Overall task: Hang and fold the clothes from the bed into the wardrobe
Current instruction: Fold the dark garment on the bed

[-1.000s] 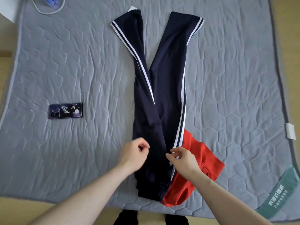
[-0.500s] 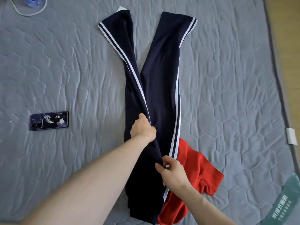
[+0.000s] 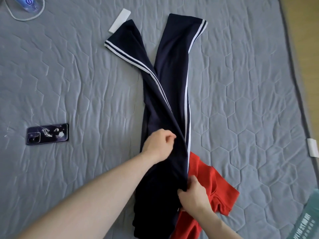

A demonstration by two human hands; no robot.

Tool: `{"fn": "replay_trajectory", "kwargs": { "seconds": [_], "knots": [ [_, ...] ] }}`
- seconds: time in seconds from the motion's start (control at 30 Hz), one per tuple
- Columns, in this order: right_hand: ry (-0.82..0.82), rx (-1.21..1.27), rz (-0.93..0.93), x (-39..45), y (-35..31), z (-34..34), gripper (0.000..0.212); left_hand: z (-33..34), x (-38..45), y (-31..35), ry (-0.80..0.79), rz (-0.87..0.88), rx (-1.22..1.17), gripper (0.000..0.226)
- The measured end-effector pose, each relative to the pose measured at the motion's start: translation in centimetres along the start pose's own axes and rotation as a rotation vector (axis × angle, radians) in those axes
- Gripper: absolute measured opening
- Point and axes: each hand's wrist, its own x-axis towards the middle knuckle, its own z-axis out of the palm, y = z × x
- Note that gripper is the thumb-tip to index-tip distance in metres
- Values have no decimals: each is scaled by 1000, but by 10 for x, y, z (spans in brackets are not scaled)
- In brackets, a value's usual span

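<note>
Head view: on a grey quilted bed cover (image 3: pixel 69 75), the left hand (image 3: pixel 158 144) pinches navy white-striped track trousers (image 3: pixel 172 80) mid-leg while the right hand (image 3: pixel 193 197) grips their side seam, which may drag the red garment (image 3: pixel 212 183) underneath.

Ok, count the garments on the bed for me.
2. Navy trousers with white side stripes lie lengthwise mid-bed, legs crossed; a red garment lies partly under their near right edge. More may lie outside the frame.
</note>
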Motion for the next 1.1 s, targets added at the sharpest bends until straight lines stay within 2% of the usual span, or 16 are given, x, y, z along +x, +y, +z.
{"fn": "replay_trajectory", "kwargs": {
  "seconds": [0.1,0.13,0.2,0.3,0.47,0.63,0.67,0.73,0.8,0.87,0.9,0.97,1.03,1.1],
  "knots": [
    [161,-104,-135,13,-27,-14,46,-34,23,-29,285,-140,-37,23],
    [226,-99,-192,20,-41,-19,50,-48,32,-41,332,-201,16,29],
    [309,-80,-307,39,-72,-28,54,-74,52,-66,360,-343,134,57],
    [343,-44,-453,77,-125,-35,58,-96,84,-79,319,-501,207,99],
    [373,-58,-561,130,-203,-32,63,-79,131,-83,85,-680,91,153],
    [316,-103,-520,159,-235,-17,69,-52,139,-82,79,-731,245,161],
    [310,-95,-505,166,-237,-14,64,-50,144,-80,80,-749,244,163],
    [290,-43,-477,176,-239,-13,38,-52,152,-81,113,-798,216,172],
    [283,123,-490,180,-238,-18,13,-47,160,-84,170,-790,175,177],
    [309,359,-510,181,-235,-28,16,-42,162,-85,255,-755,158,179],
    [342,460,-500,182,-231,-35,19,-44,162,-83,244,-780,164,182],
    [441,561,-407,187,-217,-47,24,-55,163,-78,72,-851,168,189],
    [483,541,-254,194,-202,-56,25,-67,163,-75,-54,-864,147,194],
    [431,382,-119,198,-193,-63,21,-75,163,-72,-116,-885,141,197]
  ]
}}
